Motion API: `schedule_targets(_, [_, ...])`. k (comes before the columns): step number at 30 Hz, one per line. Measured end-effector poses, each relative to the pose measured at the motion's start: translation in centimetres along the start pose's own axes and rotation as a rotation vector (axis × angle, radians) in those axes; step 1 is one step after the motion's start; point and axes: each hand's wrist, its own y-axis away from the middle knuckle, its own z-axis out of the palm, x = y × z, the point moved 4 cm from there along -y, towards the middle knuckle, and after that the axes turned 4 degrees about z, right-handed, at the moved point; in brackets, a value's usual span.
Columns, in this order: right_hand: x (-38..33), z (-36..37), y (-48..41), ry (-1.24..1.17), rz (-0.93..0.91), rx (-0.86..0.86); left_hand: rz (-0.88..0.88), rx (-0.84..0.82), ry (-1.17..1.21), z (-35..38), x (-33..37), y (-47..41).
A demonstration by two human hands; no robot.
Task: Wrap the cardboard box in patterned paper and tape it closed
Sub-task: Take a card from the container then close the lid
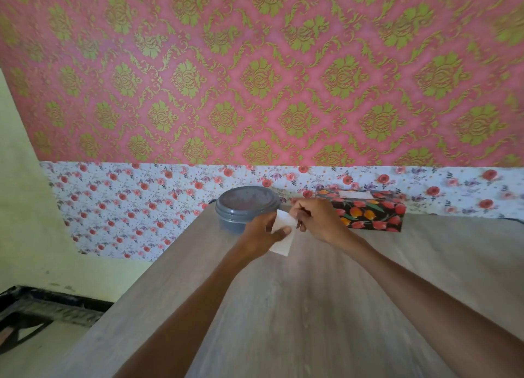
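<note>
A left hand [263, 233] is pinching a small white strip [283, 237], probably tape, while the right hand [317, 219], fingers curled, is picking at its upper edge. The black tulip-patterned wrapped box [371, 213] is lying just beyond the right hand; slow, even peeling is looking wisest.

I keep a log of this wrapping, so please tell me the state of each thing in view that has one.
wrapped box: covered in tulip paper, lying on the table by the wall, untouched.
grey container: lid on, standing upright.
white piece: held above the table by both hands.
left hand: thumb pinches the white piece.
right hand: fingers curled, pinching its top edge.
</note>
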Motion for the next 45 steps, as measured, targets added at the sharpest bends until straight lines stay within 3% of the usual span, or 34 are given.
schedule_targets(6, [-1.3, -6.1, 7.9, -0.578, 0.227, 0.092, -0.077, 0.104, 0.536, 2.7, 6.9, 4.4])
schedule_targets(13, [-1.9, -11.3, 17.1, -0.558, 0.196, 0.329, -0.093, -0.096, 0.516, 7.0, 14.9, 10.9])
schedule_targets(17, [-2.0, -13.2, 20.4, -0.548, 0.204, 0.355, -0.126, -0.084, 0.711, 8.0, 17.7, 14.1])
schedule_targets(20, [-2.0, -13.4, 21.0, -0.537, 0.208, 0.311, -0.179, -0.087, 0.679, 8.2, 18.1, 14.0])
schedule_targets(26, [-1.5, -12.0, 17.7, -0.721, 0.288, 0.051, -0.108, 0.067, 0.552, 6.5, 15.9, 10.5])
schedule_targets(30, [0.6, -9.3, 10.6, -0.48, 0.158, 0.138, -0.067, 0.091, 0.596, 5.6, 11.8, 4.7])
schedule_targets(36, [3.2, -8.6, 1.7, -0.56, 0.26, 0.198, -0.211, -0.019, 0.781, 4.3, 8.5, -3.9])
schedule_targets(39, [2.9, -9.7, -0.8, -0.479, 0.301, 0.24, -0.294, 0.004, 0.833, 3.5, 9.6, -5.9])
schedule_targets(42, [1.2, -11.9, -3.0, -0.393, 0.409, 0.176, -0.362, 0.091, 0.749, 1.4, 11.5, -7.9])
schedule_targets(45, [-0.6, -13.4, -2.2, -0.466, 0.467, 0.048, -0.298, 0.131, 0.532, -0.1, 13.8, -7.6])
